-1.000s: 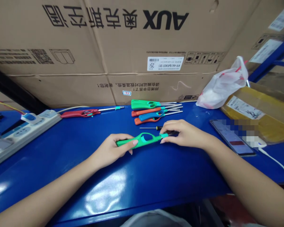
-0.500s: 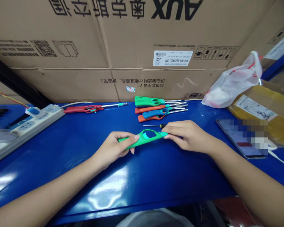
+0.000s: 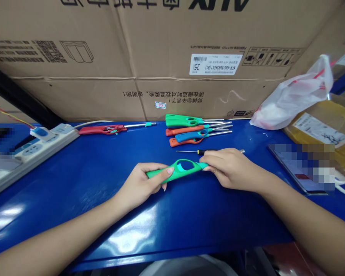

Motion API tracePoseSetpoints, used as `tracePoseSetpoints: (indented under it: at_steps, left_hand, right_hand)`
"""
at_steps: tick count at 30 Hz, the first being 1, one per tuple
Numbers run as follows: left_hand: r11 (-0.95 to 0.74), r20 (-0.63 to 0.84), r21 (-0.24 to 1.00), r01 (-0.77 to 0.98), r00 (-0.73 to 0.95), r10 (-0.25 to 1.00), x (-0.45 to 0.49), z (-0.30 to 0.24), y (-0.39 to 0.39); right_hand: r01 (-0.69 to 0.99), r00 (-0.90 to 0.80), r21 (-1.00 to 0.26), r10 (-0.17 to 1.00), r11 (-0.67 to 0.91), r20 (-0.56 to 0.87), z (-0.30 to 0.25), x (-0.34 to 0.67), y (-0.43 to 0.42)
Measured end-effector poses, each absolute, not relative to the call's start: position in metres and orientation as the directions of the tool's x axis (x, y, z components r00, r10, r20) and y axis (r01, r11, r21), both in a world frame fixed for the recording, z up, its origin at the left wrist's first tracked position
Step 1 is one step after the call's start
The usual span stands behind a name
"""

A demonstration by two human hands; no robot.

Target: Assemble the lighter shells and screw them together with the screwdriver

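Observation:
A green long-neck lighter (image 3: 186, 168) is held level above the blue table, between my two hands. My left hand (image 3: 149, 180) wraps its handle, thumb on top near the trigger opening. My right hand (image 3: 232, 168) is closed around its front end, so the metal tube is hidden. Just behind my right hand lies a screwdriver (image 3: 188, 151) with a black and yellow handle, partly covered by the fingers. Farther back rest several lighters side by side, among them a green one (image 3: 179, 120) and a blue one (image 3: 189, 136). A red lighter (image 3: 100, 130) lies off to the left.
A white power strip (image 3: 36, 145) with plugs runs along the left. On the right are a phone (image 3: 299, 172), a white plastic bag (image 3: 296, 99) and a yellow-taped box (image 3: 313, 122). A large cardboard box (image 3: 103, 88) stands along the back of the blue table (image 3: 83, 176).
The view has shifted slightly. Both hands keep their hold on the green lighter, and more of the screwdriver shows behind my right hand.

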State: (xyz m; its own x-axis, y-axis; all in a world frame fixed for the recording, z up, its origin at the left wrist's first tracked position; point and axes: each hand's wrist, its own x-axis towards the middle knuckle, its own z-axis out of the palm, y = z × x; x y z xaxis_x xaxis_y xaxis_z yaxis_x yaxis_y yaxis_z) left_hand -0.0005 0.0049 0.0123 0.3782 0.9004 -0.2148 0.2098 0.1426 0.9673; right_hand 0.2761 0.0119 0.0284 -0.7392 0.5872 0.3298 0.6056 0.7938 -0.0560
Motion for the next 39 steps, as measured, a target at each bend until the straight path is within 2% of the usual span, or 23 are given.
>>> tracePoseSetpoints:
  at_steps: [4, 10, 14, 19, 24, 29, 33, 36, 39]
  left_hand:
    - [0.12, -0.187, 0.973, 0.199, 0.359, 0.915, -0.002, 0.012, 0.005]
    - [0.339, -0.34, 0.937, 0.078, 0.414, 0.844, -0.002, 0.008, 0.013]
    - [0.327, -0.334, 0.941, 0.09, 0.412, 0.848, -0.001, 0.009, 0.013]
    - [0.112, -0.204, 0.961, 0.253, 0.377, 0.904, 0.0, 0.013, 0.009]
    - [-0.155, -0.013, 0.906, 0.394, 0.391, 0.921, -0.003, 0.009, 0.011]
    - [-0.367, 0.102, 0.796, 0.482, 0.491, 0.865, -0.009, 0.018, 0.017]
    - [-0.524, 0.217, 0.691, 0.498, 0.548, 0.808, -0.011, 0.024, 0.024]
    - [-0.59, 0.325, 0.612, 0.527, 0.512, 0.795, -0.011, 0.025, 0.04]
    - [-0.655, 0.436, 0.493, 0.573, 0.489, 0.756, -0.004, 0.027, 0.066]
  right_hand:
    - [0.616, -0.712, -0.025, 0.569, 0.788, 0.412, 0.028, 0.275, 0.011]
    - [0.617, -0.72, 0.081, 0.519, 0.783, 0.461, 0.028, 0.273, 0.01]
    - [0.617, -0.732, 0.118, 0.512, 0.778, 0.449, 0.029, 0.272, 0.008]
    - [0.613, -0.758, 0.075, 0.559, 0.786, 0.337, 0.025, 0.271, 0.011]
    - [0.622, -0.744, -0.035, 0.605, 0.782, 0.282, 0.017, 0.272, 0.02]
    - [0.646, -0.676, -0.139, 0.647, 0.751, 0.352, 0.017, 0.279, 0.028]
    - [0.698, -0.6, -0.056, 0.625, 0.714, 0.5, 0.024, 0.283, 0.031]
    - [0.78, -0.449, -0.041, 0.605, 0.624, 0.657, 0.031, 0.283, 0.029]
    - [0.825, -0.361, -0.136, 0.697, 0.548, 0.62, 0.034, 0.282, 0.028]
